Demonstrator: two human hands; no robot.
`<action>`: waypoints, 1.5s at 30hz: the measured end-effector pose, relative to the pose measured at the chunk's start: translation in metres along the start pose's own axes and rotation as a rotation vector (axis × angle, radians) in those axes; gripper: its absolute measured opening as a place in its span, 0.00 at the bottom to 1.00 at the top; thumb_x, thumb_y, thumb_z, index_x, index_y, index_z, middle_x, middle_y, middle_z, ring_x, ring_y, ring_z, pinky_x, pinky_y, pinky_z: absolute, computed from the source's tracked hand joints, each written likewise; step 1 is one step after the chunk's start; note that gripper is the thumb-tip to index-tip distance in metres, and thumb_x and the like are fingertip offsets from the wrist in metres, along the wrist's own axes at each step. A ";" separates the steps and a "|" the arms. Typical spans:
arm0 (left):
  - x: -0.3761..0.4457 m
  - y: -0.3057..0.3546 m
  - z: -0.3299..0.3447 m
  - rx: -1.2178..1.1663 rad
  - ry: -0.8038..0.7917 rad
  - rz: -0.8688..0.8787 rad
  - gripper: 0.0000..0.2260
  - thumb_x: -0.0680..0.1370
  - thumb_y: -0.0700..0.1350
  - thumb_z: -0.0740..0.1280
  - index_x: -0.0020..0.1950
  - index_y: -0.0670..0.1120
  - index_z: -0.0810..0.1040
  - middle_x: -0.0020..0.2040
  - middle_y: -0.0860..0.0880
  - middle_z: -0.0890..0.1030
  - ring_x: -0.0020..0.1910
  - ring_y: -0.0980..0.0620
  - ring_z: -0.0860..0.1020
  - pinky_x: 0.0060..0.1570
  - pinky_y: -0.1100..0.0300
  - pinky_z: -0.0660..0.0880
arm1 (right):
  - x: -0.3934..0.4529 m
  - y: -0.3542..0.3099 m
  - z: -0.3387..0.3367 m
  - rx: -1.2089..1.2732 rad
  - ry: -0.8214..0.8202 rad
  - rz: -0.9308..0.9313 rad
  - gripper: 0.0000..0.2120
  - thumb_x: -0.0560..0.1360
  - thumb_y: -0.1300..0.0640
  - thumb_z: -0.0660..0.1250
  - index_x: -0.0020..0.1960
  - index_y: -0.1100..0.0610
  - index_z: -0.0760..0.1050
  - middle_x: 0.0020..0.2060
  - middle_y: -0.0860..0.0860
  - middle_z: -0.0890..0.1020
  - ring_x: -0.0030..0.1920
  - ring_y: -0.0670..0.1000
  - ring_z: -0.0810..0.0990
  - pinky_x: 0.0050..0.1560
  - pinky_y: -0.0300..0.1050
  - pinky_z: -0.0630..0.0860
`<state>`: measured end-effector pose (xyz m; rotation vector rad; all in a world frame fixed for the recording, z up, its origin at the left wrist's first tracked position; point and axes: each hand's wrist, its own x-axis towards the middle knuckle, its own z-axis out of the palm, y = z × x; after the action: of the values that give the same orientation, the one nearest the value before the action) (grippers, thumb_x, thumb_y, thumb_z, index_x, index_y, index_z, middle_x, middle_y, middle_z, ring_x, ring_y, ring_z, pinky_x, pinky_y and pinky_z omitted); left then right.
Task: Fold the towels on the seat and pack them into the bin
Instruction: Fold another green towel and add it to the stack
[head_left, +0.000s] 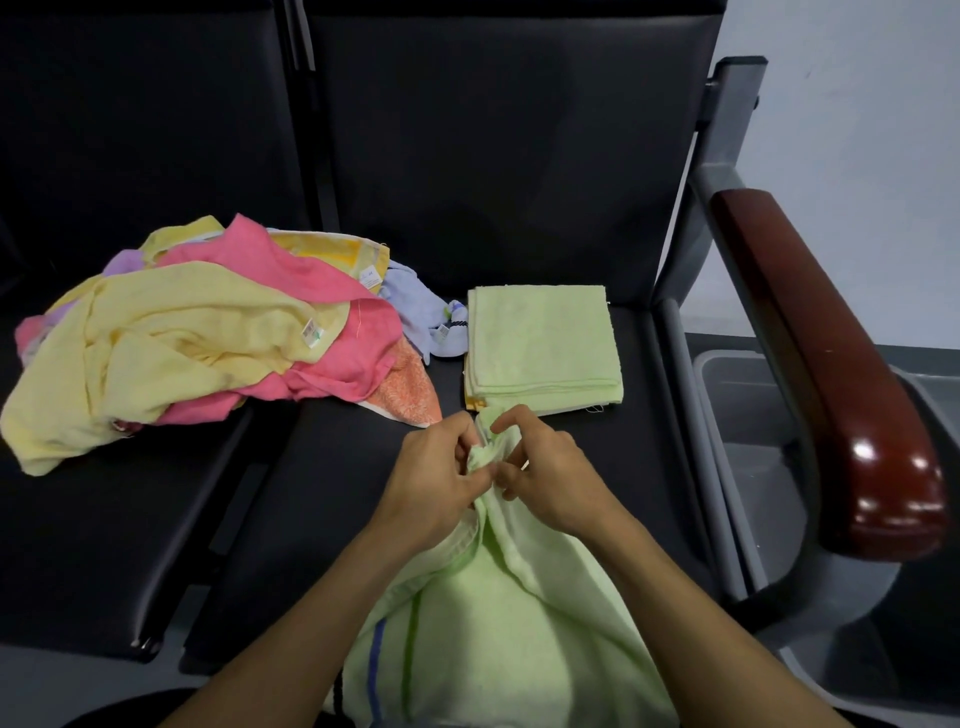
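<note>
Both hands, left hand (434, 467) and right hand (545, 467), pinch green towel (498, 623) at lower centre, its bulk draped below. Risk: corners mismatch, skewed fold. Bin (737, 395) sits right.

Both hands are up at the near edge of the black seat (519, 182): left hand (434, 480) and right hand (550, 480) pinch a bunched edge of the light green towel (498, 634), which drapes toward the camera. Just beyond lies a folded green towel (543, 345). Far left, a loose heap of yellow and pink towels (208, 332). Right, past the armrest (831, 374), a grey bin (748, 415).
</note>
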<state>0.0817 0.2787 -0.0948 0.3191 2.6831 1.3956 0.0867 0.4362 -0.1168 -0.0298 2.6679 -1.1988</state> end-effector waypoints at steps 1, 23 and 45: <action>0.000 -0.001 0.000 -0.003 0.000 0.000 0.13 0.73 0.37 0.75 0.38 0.44 0.71 0.26 0.55 0.69 0.26 0.58 0.66 0.27 0.66 0.64 | 0.001 -0.001 0.001 -0.013 -0.008 0.004 0.13 0.77 0.54 0.68 0.57 0.44 0.67 0.40 0.50 0.83 0.46 0.55 0.81 0.48 0.56 0.80; 0.014 -0.035 -0.054 -0.045 0.175 -0.166 0.03 0.74 0.40 0.75 0.42 0.45 0.83 0.39 0.47 0.82 0.34 0.56 0.74 0.40 0.58 0.74 | -0.011 0.012 -0.043 -0.249 0.097 0.002 0.21 0.80 0.51 0.68 0.32 0.58 0.66 0.29 0.49 0.68 0.31 0.53 0.65 0.33 0.48 0.64; 0.019 -0.031 -0.052 -0.157 0.240 -0.234 0.03 0.78 0.42 0.71 0.45 0.45 0.83 0.43 0.43 0.84 0.42 0.48 0.79 0.53 0.43 0.78 | -0.013 0.006 -0.038 0.369 0.422 -0.063 0.10 0.74 0.65 0.74 0.50 0.51 0.86 0.39 0.44 0.83 0.38 0.43 0.80 0.44 0.35 0.76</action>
<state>0.0492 0.2245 -0.0903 -0.1823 2.6560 1.6460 0.0917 0.4698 -0.0941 0.2226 2.7422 -1.8826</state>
